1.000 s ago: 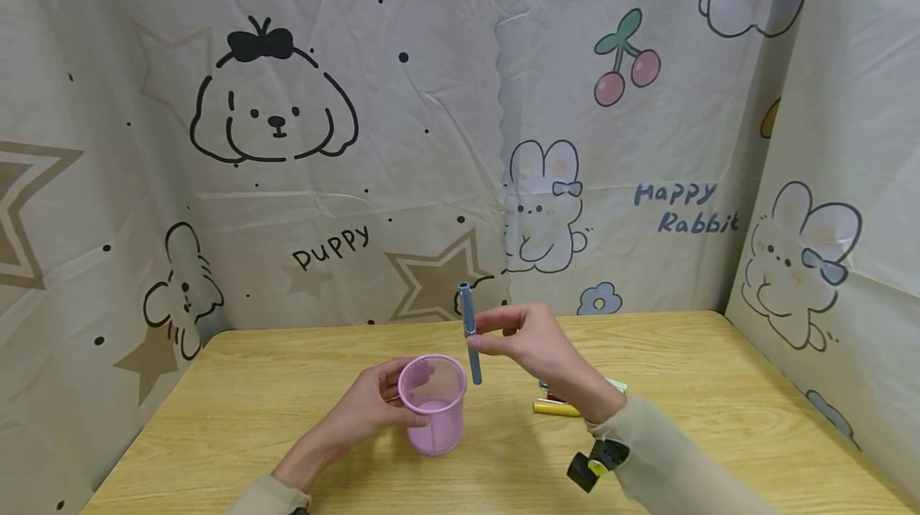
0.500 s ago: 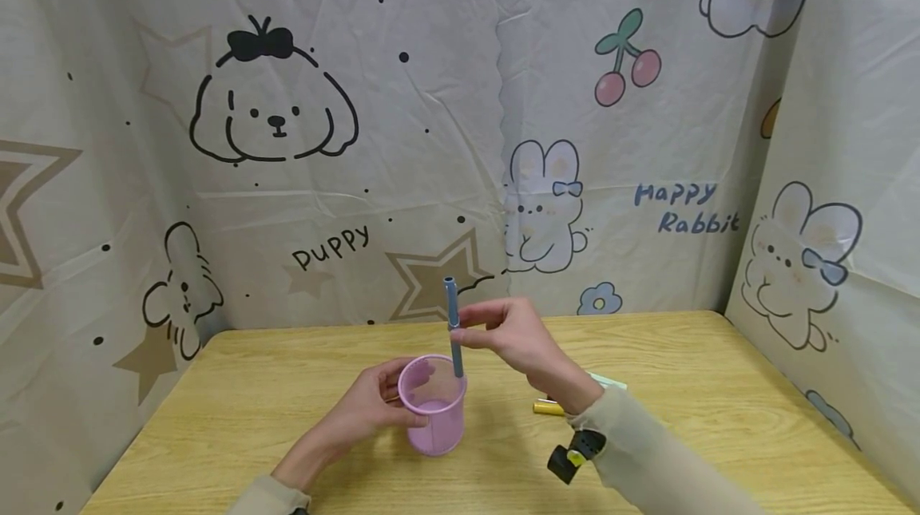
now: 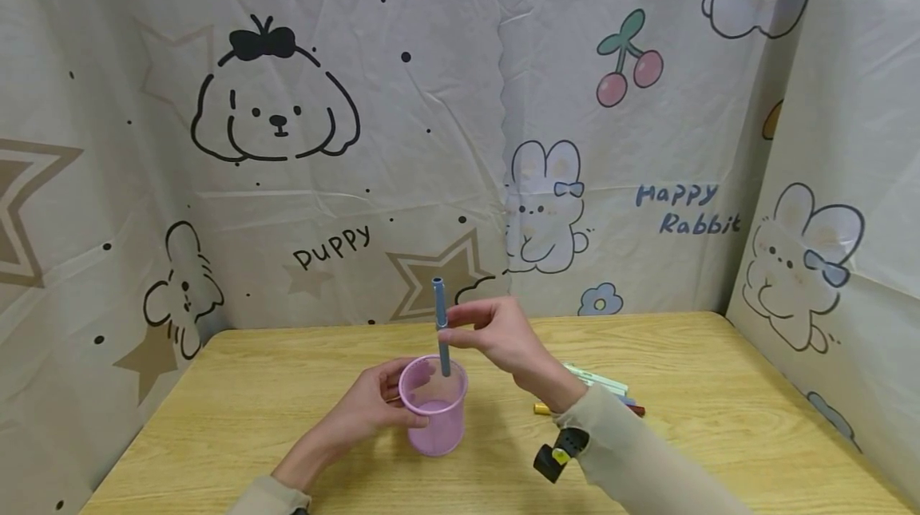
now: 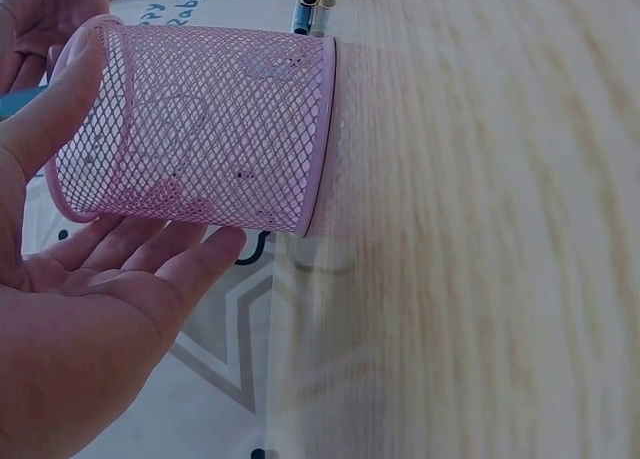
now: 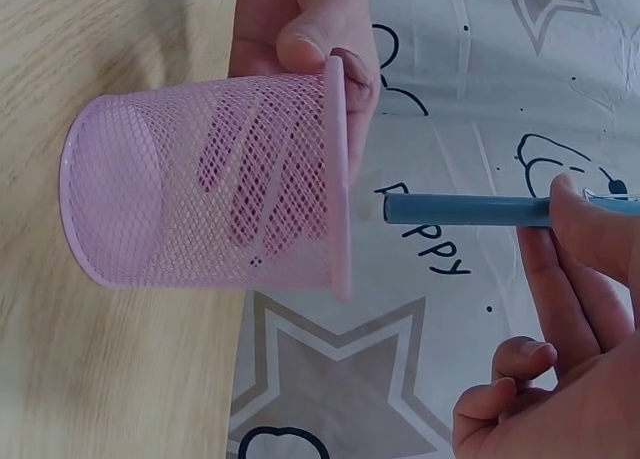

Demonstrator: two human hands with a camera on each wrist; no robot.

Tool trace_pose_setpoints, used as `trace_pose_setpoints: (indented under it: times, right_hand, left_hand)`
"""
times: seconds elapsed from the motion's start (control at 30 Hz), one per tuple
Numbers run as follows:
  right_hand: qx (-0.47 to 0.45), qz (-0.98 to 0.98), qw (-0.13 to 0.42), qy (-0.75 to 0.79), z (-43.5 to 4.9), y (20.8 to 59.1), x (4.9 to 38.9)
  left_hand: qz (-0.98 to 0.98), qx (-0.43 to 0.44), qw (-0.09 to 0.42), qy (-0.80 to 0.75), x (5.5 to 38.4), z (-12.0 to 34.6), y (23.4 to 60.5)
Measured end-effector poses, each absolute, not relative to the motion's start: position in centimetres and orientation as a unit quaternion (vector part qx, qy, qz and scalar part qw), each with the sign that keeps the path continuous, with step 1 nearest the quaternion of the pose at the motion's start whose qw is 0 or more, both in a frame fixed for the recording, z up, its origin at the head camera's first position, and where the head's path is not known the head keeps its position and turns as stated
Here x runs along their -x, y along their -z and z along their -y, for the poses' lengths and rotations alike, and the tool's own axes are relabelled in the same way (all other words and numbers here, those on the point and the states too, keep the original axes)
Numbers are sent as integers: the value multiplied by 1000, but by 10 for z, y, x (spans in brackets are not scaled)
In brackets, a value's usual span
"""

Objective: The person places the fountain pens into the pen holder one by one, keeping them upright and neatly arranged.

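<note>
A pink mesh pen holder point(image 3: 440, 429) stands upright on the table. My left hand point(image 3: 368, 402) grips its left side, thumb at the front and fingers around the back. My right hand point(image 3: 506, 343) pinches a blue pen point(image 3: 441, 306) between thumb and fingers. The pen hangs nearly upright above the holder's mouth. In the right wrist view the pen's lower end point(image 5: 405, 209) lies just outside the holder's rim point(image 5: 340, 179), apart from it. Nothing shows inside the holder.
Several pens lie together on the table point(image 3: 237, 403) at the right, partly behind my right forearm: light green pens point(image 3: 604, 382), a yellow pen point(image 3: 542, 409) and a dark red one point(image 3: 638, 410). A printed cloth point(image 3: 431, 140) hangs behind the table and along its sides.
My right hand has carried the blue pen leftward, from right of the pen holder to above its mouth. My left hand and the holder stay in place.
</note>
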State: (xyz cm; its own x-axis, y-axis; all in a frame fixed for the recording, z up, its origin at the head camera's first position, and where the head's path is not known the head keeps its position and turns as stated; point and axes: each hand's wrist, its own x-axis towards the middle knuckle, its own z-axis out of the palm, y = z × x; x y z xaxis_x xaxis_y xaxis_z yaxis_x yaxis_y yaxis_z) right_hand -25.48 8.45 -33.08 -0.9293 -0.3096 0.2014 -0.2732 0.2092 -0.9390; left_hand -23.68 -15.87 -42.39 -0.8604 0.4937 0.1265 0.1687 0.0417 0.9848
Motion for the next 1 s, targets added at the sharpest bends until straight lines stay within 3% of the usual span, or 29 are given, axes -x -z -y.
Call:
trace_pose_setpoints:
  times: [1.0]
  right_hand:
    - [214, -763, 34, 609, -66, 362, 263]
  left_hand:
    - [-718, -222, 126, -647, 236, 157, 422]
